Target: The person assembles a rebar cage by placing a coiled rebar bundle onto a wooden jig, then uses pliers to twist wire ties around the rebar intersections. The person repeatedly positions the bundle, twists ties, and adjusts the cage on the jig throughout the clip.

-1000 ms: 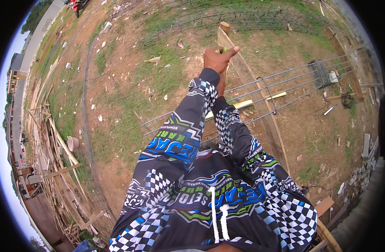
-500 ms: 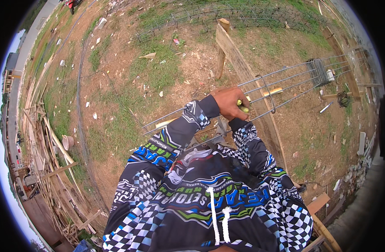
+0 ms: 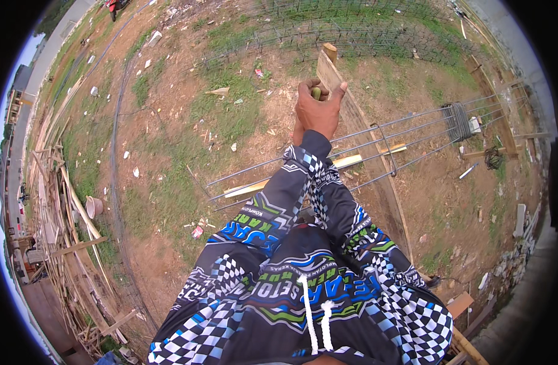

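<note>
While the left hand curls its fingers around a yellow-green handle, keep knuckles clear of the plank; right hand mostly hidden, fingers indeterminable.

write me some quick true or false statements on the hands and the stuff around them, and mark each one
1. The left hand hides most of the right hand. True.
2. A wire bundle is on the steel bars. True.
3. The left hand is touching the wire bundle. False: the left hand is well to the left of it.
4. A yellowish-green object shows at the left hand. True, though which hand holds it is unclear.
5. The bucket is at the right of the picture. False: the bucket is at the left, by the wood pile.
</note>
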### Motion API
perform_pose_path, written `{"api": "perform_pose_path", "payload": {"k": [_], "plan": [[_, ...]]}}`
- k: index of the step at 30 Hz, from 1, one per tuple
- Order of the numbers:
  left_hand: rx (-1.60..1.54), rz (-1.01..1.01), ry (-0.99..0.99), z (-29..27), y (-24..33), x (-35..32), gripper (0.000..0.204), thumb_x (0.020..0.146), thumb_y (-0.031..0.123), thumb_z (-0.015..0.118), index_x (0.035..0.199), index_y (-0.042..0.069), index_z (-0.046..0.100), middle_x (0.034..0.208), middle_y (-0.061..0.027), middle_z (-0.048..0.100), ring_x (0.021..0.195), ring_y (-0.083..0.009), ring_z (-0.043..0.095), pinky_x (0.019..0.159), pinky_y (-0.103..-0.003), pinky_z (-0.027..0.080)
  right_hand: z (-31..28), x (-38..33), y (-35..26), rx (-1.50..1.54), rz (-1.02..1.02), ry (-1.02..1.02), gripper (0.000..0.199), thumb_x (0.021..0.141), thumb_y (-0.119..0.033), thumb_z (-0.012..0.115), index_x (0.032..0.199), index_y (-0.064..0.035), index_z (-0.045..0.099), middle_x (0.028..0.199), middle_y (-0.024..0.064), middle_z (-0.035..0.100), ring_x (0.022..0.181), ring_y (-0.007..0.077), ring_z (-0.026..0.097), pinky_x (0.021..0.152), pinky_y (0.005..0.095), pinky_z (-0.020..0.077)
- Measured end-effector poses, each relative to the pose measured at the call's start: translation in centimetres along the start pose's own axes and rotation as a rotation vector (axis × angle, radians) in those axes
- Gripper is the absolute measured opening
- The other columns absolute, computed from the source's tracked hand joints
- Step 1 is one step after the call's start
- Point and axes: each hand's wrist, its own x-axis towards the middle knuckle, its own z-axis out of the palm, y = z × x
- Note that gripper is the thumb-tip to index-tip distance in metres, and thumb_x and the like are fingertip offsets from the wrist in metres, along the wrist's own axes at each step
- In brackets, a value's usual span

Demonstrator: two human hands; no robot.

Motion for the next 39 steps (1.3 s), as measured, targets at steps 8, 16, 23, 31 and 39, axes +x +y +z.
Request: {"api": "perform_pose_path", "payload": {"k": [8, 16, 23, 31, 39], "plan": [[-0.217, -0.062, -1.339, -5.0, -1.0, 5.9, 0.036, 0.085, 0.029, 0.075, 0.063, 0.003, 0.063, 0.056, 0.0005, 0.058, 0.051, -0.0068, 0.052, 0.048, -0.025, 0.040, -5.0, 4.0, -3.0, -0.006, 0.133, -0.741, 0.052, 0.073, -0.027, 0.086, 0.112, -0.0025, 0.060, 0.104, 0.0046, 0.064, 0.093, 0.0161, 0.062, 0.078, 0.0327, 0.0510], [-0.115, 0.118, -1.353, -4.9, -0.6, 0.6, 0.038, 0.083, 0.033, 0.077, 0.067, 0.002, 0.062, 0.061, 0.0013, 0.054, 0.061, -0.0084, 0.048, 0.056, -0.029, 0.038, -6.6, 0.8, 2.8, -0.049, -0.006, -0.549, 0.048, 0.077, -0.025, 0.081, 0.115, -0.0035, 0.059, 0.105, 0.0069, 0.063, 0.095, 0.0199, 0.062, 0.080, 0.0358, 0.0502], [-0.409, -0.144, -0.648, -3.0, -1.4, 4.0, 0.047, 0.078, 0.036, 0.080, 0.095, -0.004, 0.065, 0.077, -0.0072, 0.065, 0.071, -0.0150, 0.061, 0.073, -0.030, 0.051, 0.7, 3.6, 4.5, -0.168, 0.024, -0.307, 0.040, 0.081, -0.024, 0.077, 0.111, -0.0033, 0.060, 0.094, 0.0071, 0.066, 0.088, 0.0228, 0.064, 0.075, 0.0376, 0.0503], [-0.198, -0.344, -0.355, -1.4, -1.6, 6.8, 0.042, 0.078, 0.037, 0.081, 0.071, 0.001, 0.063, 0.057, -0.0022, 0.054, 0.051, -0.0121, 0.051, 0.052, -0.030, 0.046, 2.1, 3.0, 1.0, -0.070, 0.070, -0.096, 0.032, 0.081, -0.021, 0.076, 0.105, -0.0052, 0.063, 0.092, 0.0074, 0.067, 0.088, 0.0249, 0.065, 0.074, 0.0395, 0.0499], [-0.109, -0.108, -0.557, -1.9, -1.7, 7.3, 0.043, 0.079, 0.040, 0.079, 0.082, -0.001, 0.067, 0.074, -0.0098, 0.065, 0.070, -0.0218, 0.064, 0.066, -0.036, 0.052, 0.2, 6.1, -0.1, 0.162, 0.384, -0.442, 0.043, 0.075, -0.028, 0.082, 0.104, -0.0011, 0.064, 0.092, 0.0090, 0.067, 0.086, 0.0153, 0.063, 0.072, 0.0356, 0.0502]]}}
